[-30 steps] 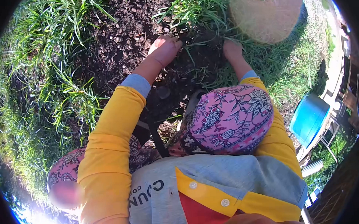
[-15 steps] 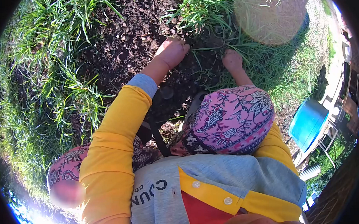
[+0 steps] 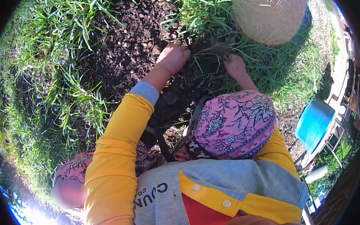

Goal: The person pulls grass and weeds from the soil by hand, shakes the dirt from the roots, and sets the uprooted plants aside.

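Observation:
My left hand (image 3: 174, 57) is closed, low over the dark soil (image 3: 137, 37), with the back of the hand up. Whatever its curled fingers hold is hidden. To its right, my right hand (image 3: 236, 66) is closed at the base of a grass tuft (image 3: 221, 49), in shade. Fine, root-like strands show at the top of this tuft, and long green blades spread toward the left hand. The two hands are apart, with shaded soil and blades between them.
Tall grass (image 3: 59, 70) grows at the left, with more grass (image 3: 205, 9) beyond the soil. My knees in patterned pink cloth (image 3: 233, 124) are bent close below the hands. A blue tub (image 3: 315, 125) stands at the right. A round pale patch (image 3: 268, 18) lies upper right.
My left hand has shifted slightly down in view. My right hand has also dropped a little, and the tuft's root-like strands now show more clearly above it.

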Motion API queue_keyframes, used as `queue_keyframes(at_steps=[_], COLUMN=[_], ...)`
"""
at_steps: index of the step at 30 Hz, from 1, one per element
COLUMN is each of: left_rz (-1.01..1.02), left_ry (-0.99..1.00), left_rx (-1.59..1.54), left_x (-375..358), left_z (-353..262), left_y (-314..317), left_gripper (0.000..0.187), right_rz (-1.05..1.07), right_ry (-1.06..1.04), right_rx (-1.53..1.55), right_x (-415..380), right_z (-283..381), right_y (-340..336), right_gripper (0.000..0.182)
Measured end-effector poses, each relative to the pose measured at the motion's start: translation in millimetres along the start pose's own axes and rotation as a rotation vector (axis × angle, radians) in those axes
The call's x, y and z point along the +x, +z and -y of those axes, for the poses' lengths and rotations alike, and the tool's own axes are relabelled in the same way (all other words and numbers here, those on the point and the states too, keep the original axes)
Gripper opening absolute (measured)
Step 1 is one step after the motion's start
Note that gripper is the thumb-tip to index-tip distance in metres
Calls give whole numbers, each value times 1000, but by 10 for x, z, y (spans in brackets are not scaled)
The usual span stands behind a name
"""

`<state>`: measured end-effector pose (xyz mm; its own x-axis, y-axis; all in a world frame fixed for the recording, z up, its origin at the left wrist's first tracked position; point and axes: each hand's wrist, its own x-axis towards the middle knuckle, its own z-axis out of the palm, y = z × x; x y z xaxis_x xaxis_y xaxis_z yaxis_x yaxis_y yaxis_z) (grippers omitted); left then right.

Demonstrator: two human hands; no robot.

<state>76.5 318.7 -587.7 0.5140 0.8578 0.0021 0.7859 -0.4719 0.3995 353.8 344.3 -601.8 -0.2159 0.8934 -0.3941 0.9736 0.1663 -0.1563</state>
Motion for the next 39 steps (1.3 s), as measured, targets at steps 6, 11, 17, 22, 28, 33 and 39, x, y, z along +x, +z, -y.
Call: queue_keyframes(at_steps=[6, 11, 17, 22, 28, 33, 39], left_rz=[84, 54, 37, 100, 111, 22, 38], left_ry=[-27, -38, -2, -28, -24, 17, 10], left_rx=[41, -6, 4, 32, 14, 2, 17], left_x=[-93, -74, -71, -65, -150, -132, -132], left_z=[-48, -14, -38, -49, -59, 7, -21], left_y=[-84, -50, 40, 7, 41, 88, 89], left_gripper=[7, 8, 7, 5, 8, 6, 7], right_rz=[-183, -200, -172, -158, -23, -234, -520], right_ry=[-44, 92, 144, 202, -102, -749, -600], right_rx=[102, 11, -51, -15, -213, -120, -386], right_x=[-120, 36, 289, 226, 224, 295, 940], right_z=[77, -4, -455, -273, -198, 177, 339], right_y=[278, -7, 236, -127, 63, 27, -16], right_gripper=[24, 30, 30, 26, 21, 25, 24])
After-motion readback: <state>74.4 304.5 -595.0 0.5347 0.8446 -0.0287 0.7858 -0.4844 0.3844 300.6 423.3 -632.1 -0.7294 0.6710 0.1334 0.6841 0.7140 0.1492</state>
